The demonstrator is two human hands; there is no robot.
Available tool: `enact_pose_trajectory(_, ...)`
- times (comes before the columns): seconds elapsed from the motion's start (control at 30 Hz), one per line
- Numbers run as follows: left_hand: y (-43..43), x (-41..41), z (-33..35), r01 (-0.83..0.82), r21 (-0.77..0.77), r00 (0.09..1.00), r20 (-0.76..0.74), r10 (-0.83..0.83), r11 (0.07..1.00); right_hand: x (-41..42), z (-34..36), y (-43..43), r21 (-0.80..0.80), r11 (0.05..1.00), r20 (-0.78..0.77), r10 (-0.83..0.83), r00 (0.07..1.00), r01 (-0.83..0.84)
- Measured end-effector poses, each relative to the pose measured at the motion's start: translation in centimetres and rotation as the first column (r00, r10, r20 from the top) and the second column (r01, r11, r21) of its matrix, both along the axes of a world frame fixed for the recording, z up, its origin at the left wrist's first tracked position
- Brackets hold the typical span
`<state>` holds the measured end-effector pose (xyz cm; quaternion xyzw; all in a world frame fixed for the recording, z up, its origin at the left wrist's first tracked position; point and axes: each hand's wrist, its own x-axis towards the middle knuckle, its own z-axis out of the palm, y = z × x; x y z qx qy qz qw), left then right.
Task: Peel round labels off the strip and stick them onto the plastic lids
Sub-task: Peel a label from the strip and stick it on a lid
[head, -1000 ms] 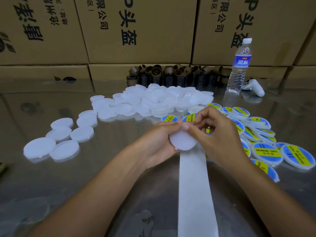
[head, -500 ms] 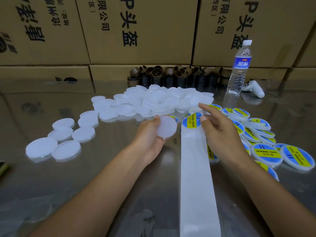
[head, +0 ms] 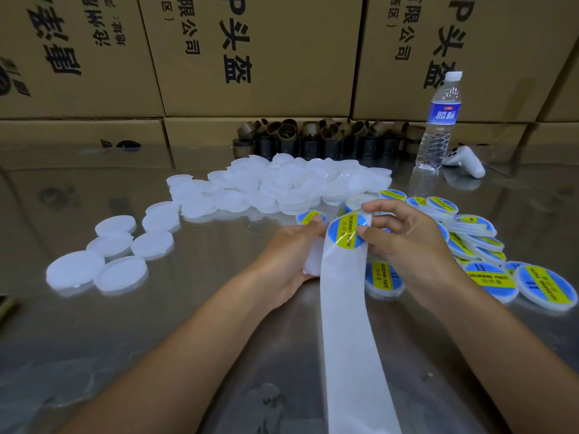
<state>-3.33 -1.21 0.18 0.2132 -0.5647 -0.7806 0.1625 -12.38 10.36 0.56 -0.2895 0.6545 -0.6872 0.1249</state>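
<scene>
A white backing strip point(head: 347, 324) runs from the bottom edge up to my hands. At its top sits a round blue and yellow label point(head: 346, 234). My right hand point(head: 404, 236) pinches the strip's top end by that label, thumb and fingers curled round it. My left hand point(head: 288, 255) grips a plain white plastic lid point(head: 313, 261) just left of the strip, mostly hidden behind it. A heap of plain white lids point(head: 291, 186) lies behind my hands. Labelled lids point(head: 492, 278) lie spread to the right.
Several loose white lids point(head: 120, 261) lie at the left on the glossy table point(head: 156, 339). A water bottle point(head: 438, 120) and a white controller point(head: 466, 164) stand at the back right. Brown cardboard cores point(head: 313, 139) line the cardboard boxes point(head: 250, 57) behind.
My right hand has taken hold of the strip's top end and lifted it. My left hand with the lid has moved right and lower, behind the strip's left edge.
</scene>
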Motion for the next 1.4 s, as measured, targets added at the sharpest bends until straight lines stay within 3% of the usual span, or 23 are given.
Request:
enact_pose_trajectory(0.13,0.1,0.1,-0.5,0.07,-0.088,0.997,-0.038,-0.073,0.994,0.1,-0.2,-0.1,0.068,0.997,-0.054,0.051,0.997,-0.048)
enact_pose_trajectory(0.23,0.0,0.3,-0.7,0.037,-0.142,0.997,-0.063,-0.046,0.989,0.0,-0.7,-0.4,0.113,0.993,-0.178,-0.015,0.984,0.036)
enact_pose_trajectory(0.37,0.0,0.5,-0.7,0.041,-0.188,0.996,-0.071,-0.056,0.981,0.0,-1.2,-0.3,0.157,0.952,-0.582,-0.126,0.803,0.263)
enact_pose_trajectory(0.43,0.0,0.5,-0.7,0.051,-0.202,0.996,-0.068,-0.065,0.978,-0.1,-1.3,-0.2,0.164,0.937,-0.677,-0.122,0.726,0.31)
enact_pose_trajectory(0.9,-0.2,0.1,-0.2,0.037,-0.006,0.995,-0.095,-0.037,0.999,-0.1,-1.3,0.0,0.063,0.96,-0.833,-0.1,0.544,0.273)
enact_pose_trajectory(1.1,-0.2,0.0,-0.3,-0.005,0.035,0.998,-0.07,0.007,0.999,0.1,-1.1,0.1,0.103,0.965,-0.815,-0.059,0.577,0.243)
enact_pose_trajectory(1.3,-0.7,-0.1,-0.5,-0.053,-0.031,0.998,-0.038,0.052,0.998,1.4,-0.1,0.2,0.194,0.979,-0.555,0.062,0.83,0.057)
enact_pose_trajectory(1.4,-0.8,0.0,-0.6,-0.068,-0.07,0.997,-0.033,0.066,0.995,1.7,0.3,0.1,0.171,0.985,-0.45,0.084,0.889,-0.007)
